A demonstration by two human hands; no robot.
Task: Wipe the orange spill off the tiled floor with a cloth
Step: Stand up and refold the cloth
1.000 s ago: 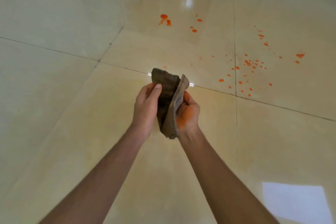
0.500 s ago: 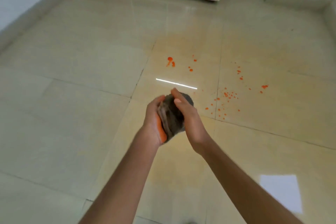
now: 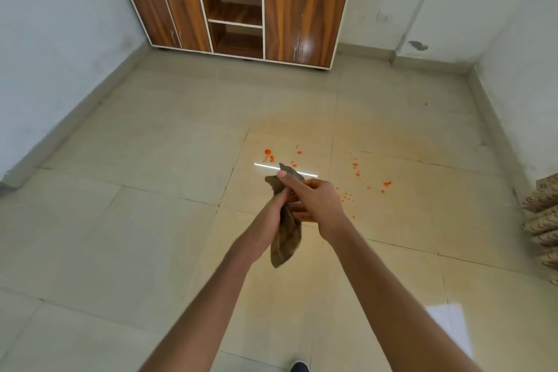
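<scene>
Brown cloth gripped by left hand, right hand.

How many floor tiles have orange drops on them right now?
2. The middle tile just beyond the cloth holds the large blob; the right tile beside it holds scattered drops. The left hand and right hand may hide more.

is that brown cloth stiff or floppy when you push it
Likely floppy: the cloth hangs limp and creased below the left hand and right hand. Probably light, as it looks thin. May bunch on the glossy floor.
</scene>
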